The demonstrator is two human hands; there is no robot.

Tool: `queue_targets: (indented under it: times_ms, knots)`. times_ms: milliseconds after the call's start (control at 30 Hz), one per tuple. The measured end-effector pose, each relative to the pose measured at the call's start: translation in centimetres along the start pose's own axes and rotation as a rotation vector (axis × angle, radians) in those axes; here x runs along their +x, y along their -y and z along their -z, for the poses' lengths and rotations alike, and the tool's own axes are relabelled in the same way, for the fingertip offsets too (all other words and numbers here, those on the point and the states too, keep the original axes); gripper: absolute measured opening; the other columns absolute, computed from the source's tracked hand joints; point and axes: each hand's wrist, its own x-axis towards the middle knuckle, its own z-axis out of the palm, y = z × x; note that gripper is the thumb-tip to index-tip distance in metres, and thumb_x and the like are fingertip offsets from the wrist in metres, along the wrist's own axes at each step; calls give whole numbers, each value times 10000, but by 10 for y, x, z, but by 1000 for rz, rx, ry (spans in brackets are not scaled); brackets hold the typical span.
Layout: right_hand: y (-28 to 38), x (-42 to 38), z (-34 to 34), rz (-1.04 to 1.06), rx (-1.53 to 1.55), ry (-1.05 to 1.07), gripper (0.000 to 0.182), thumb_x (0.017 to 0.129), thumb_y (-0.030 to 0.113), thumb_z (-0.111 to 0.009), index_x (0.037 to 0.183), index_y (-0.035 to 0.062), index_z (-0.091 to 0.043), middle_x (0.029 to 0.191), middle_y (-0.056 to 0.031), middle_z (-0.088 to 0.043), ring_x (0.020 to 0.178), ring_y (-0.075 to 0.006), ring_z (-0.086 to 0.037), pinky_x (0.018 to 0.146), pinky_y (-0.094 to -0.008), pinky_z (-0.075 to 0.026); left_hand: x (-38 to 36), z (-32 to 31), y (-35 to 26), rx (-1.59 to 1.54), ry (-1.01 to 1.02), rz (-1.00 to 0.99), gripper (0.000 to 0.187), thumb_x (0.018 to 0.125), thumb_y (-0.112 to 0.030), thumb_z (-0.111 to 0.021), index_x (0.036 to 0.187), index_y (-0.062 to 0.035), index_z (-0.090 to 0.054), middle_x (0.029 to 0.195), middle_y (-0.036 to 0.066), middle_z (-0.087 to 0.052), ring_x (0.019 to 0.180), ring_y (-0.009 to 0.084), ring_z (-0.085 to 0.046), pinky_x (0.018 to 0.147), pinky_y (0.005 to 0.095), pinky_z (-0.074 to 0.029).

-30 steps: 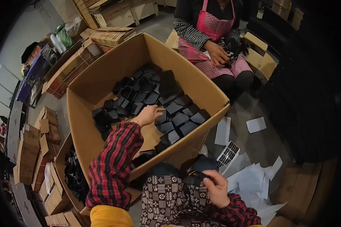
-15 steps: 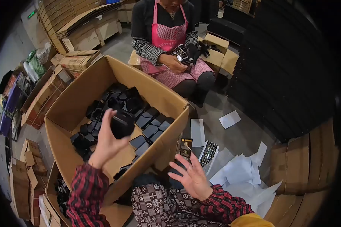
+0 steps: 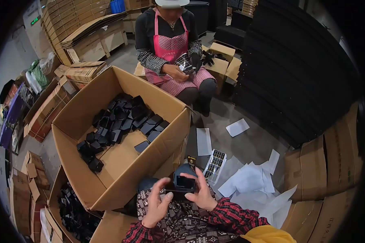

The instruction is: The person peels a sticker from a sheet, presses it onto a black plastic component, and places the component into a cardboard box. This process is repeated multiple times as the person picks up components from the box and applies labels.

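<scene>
Above my lap, a black angular plastic piece (image 3: 185, 183) with a glossy flat face sits between my two hands. My left hand (image 3: 157, 204) has its thumb and index finger at the left edge of the piece. Its right side is gripped by the thumb and fingers of my right hand (image 3: 203, 194). Just beyond my right fingers is a small black label with gold print (image 3: 191, 161). A white sheet of black square stickers (image 3: 215, 164) lies to the right of it. Many similar black pieces (image 3: 121, 117) lie in the large cardboard box (image 3: 158, 141) at my left.
Across from me sits a person in a pink apron (image 3: 172, 52), holding a sticker sheet. White papers (image 3: 251, 180) litter the floor at right. Cardboard boxes (image 3: 312, 166) stand beside a black stack (image 3: 288, 77). A lower box of black parts (image 3: 75, 206) is at left.
My left hand has come from over the large box to my lap, bringing the black plastic piece. My right hand, spread and holding nothing before, has closed on the piece's right side.
</scene>
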Motion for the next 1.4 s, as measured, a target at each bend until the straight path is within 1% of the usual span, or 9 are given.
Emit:
queue_targets:
  times_ms: [67,167,300,467,567,600,700,1000,1400]
  knots:
    - [4,0,1,49,-79,144,854,703,-13,-610,1331,61,-35,1241,-161,-379,1127,-216,-392,946,-315,-311,-9,-9,2,-324,141,168,269,887,-176,-433,1088,-4,-478,916,74,-575,917,146,-525,823,239,-380]
    - [2,2,4,-6,41,149,857,697,-24,-607,1328,48,-32,1237,-167,-387,1125,-218,-400,947,-312,-313,-15,-1,6,-293,183,447,262,889,-195,-430,1052,0,-491,954,85,-562,898,153,-542,778,249,-436]
    - [8,14,4,-106,108,168,836,716,-19,-592,1332,62,-34,1247,-172,-383,1116,-215,-412,943,-314,-319,-12,-7,-9,-688,105,364,265,849,-96,-499,1084,16,-447,939,82,-553,882,151,-540,736,270,-485]
    - [-1,21,6,-243,111,93,786,758,81,-611,1342,74,-86,1332,-146,-264,1208,-194,-283,955,-293,-279,-10,1,0,-549,-56,412,189,814,-19,-508,996,13,-465,945,117,-547,810,203,-578,667,333,-533]
    - [3,29,7,40,108,-208,427,792,31,-560,1187,18,-397,1108,-91,-504,1050,-170,-473,852,-289,-405,-5,11,4,-593,-111,454,182,814,-20,-512,992,-6,-477,927,97,-555,799,176,-579,663,307,-530]
    - [15,26,1,17,28,-246,220,804,25,-544,1019,0,-505,881,-51,-587,803,-123,-571,718,-242,-461,-5,12,5,-594,-97,451,188,814,-23,-517,997,-6,-478,933,92,-555,797,168,-578,664,302,-530]
    - [25,6,-13,-202,7,-100,120,803,36,-554,917,0,-542,686,-21,-569,553,-74,-541,515,-187,-447,-5,14,6,-548,-21,432,258,808,-19,-530,1055,-3,-455,962,66,-537,845,118,-539,710,260,-510]
    - [29,4,-27,-359,-141,27,94,796,49,-568,865,-13,-554,635,1,-543,497,-37,-497,449,-163,-400,-11,15,6,-487,138,441,379,741,87,-544,1099,8,-445,958,44,-533,834,98,-539,723,232,-487]
    - [27,6,-24,-391,-228,66,75,793,46,-564,836,-16,-561,617,2,-544,483,-32,-492,435,-157,-386,-11,15,6,-402,174,452,415,725,68,-588,1108,15,-437,926,62,-563,773,119,-580,706,230,-486]
